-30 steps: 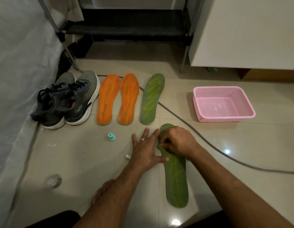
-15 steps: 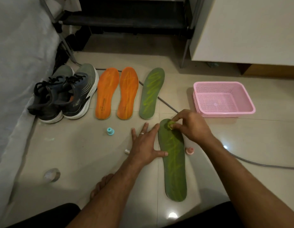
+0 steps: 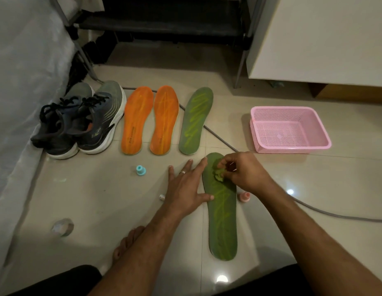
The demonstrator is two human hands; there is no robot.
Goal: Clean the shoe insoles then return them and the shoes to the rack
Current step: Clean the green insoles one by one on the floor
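Left hand [image 3: 185, 186] flat, fingers spread, pressing long green foam insole [image 3: 223, 221] on glossy tile floor [image 3: 100, 199]. Right hand [image 3: 242, 171] pinches crumpled green wad [image 3: 219, 173] on insole's toe end.

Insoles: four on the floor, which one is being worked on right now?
The green insole nearest the person, set apart from the row. The left hand presses its edge flat; the right hand pinches a small green wad against its toe end.
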